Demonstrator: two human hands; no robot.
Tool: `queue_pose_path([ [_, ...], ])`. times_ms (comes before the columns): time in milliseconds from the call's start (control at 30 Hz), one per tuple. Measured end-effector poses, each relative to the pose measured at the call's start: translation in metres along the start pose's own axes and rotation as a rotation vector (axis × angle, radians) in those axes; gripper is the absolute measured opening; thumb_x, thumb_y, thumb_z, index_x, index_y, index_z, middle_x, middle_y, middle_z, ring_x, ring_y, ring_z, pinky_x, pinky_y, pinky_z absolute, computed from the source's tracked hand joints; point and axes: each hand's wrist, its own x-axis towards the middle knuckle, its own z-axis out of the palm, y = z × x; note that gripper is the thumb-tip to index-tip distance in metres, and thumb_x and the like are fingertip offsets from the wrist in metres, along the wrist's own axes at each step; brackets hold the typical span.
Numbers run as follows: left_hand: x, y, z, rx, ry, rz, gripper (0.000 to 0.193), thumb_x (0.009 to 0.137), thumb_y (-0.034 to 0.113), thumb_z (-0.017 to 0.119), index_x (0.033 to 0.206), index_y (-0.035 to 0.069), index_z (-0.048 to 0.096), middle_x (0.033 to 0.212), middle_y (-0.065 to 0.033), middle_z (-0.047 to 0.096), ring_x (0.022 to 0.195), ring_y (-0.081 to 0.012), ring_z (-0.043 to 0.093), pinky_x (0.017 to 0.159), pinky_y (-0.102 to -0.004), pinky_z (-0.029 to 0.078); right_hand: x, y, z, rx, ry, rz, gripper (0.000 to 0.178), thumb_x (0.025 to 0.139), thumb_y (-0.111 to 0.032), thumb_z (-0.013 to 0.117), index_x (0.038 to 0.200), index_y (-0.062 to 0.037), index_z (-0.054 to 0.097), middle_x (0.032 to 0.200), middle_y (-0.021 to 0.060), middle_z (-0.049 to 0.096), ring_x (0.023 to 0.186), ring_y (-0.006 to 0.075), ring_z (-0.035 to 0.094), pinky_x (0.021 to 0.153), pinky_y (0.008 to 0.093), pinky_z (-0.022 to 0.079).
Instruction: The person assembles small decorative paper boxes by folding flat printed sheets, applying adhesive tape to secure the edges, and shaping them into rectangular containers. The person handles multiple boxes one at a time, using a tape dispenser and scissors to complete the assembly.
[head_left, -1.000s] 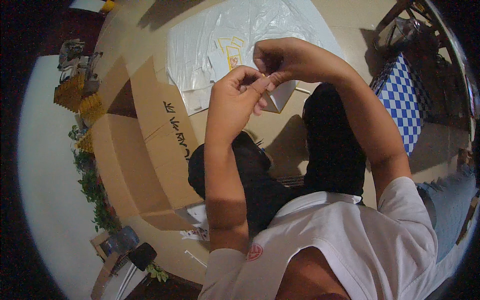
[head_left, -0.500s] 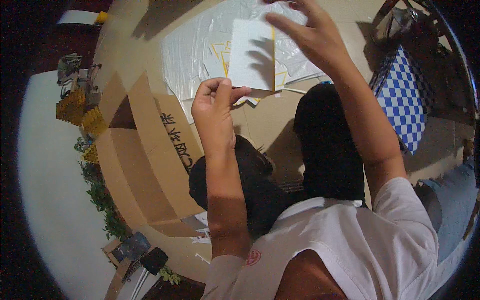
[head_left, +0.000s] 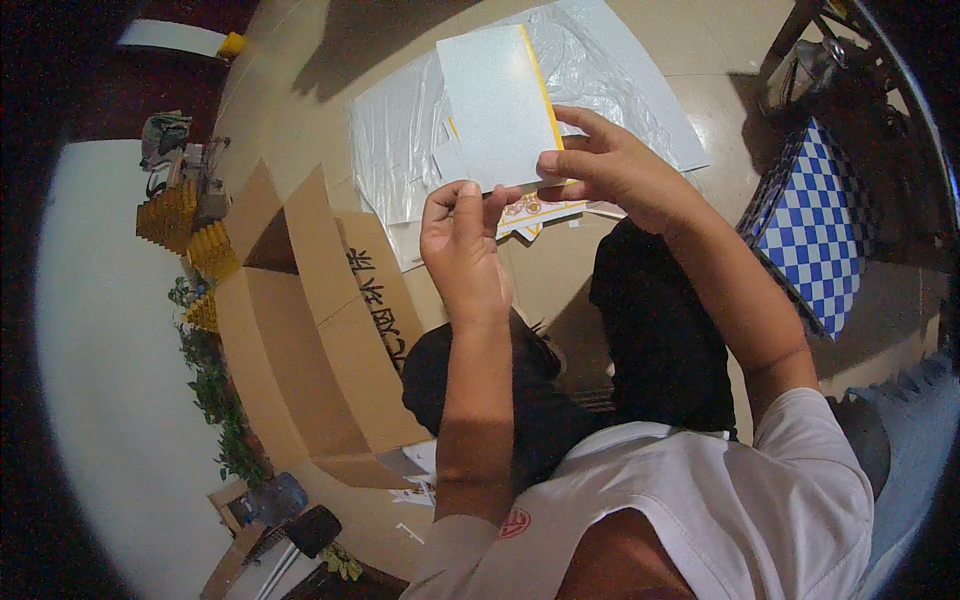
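Observation:
A white card [head_left: 497,115] with a yellow strip along its right side is held up in front of me, its plain face toward me. At its lower left corner, my left hand [head_left: 466,240] pinches it between thumb and fingers. My right hand [head_left: 625,172] grips the lower right edge, the thumb on the near face and some fingertips hidden behind. Below the card, several yellow-edged printed cards [head_left: 545,209] lie in a loose pile, partly covered by the held card and my hands.
Under the pile, clear plastic sheeting [head_left: 620,95] covers the tiled floor. An open cardboard box [head_left: 330,355] with dark writing stands to my left. Blue-and-white checked panels [head_left: 812,235] lean at the right. Potted greenery [head_left: 212,390] lines the far left.
My right hand has come down from above the card and now holds its right edge. The card tilts slightly differently, and the whole view has shifted a little.

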Motion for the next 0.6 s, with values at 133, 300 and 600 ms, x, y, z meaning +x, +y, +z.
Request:
queue_pose_path([
  [133,-0.003,0.003,0.001,0.127,-0.029,-0.022,0.012,0.091,0.006,0.059,0.096,-0.003,0.052,0.086,-0.0117,0.062,0.08,-0.0211,0.067,0.077,-0.0285,0.054,0.002,0.002,-0.004,-0.035,0.019,-0.007,0.075,0.082,-0.02,0.073,0.142,0.0001,0.033,0.115,0.0177,0.058,0.101,0.0225,0.061,0.088,0.0325,0.053],
  [300,0.004,0.002,-0.006,0.206,-0.048,-0.088,0.013,0.089,0.006,0.063,0.095,-0.002,0.054,0.083,-0.012,0.064,0.079,-0.0209,0.068,0.078,-0.0275,0.053,0.01,0.006,-0.014,-0.152,-0.007,-0.043,0.073,0.081,-0.016,0.073,0.141,0.0021,0.035,0.113,0.0185,0.062,0.095,0.0188,0.063,0.083,0.029,0.053],
  [600,0.003,-0.005,-0.026,0.137,0.129,-0.211,0.015,0.086,0.008,0.066,0.097,0.003,0.058,0.086,-0.0043,0.061,0.077,-0.0127,0.062,0.071,-0.0216,0.05,0.002,0.096,-0.169,-0.117,0.49,-0.174,0.039,0.092,-0.024,0.06,0.124,-0.0016,0.056,0.103,0.0095,0.066,0.086,0.0157,0.061,0.079,0.0288,0.051],
])
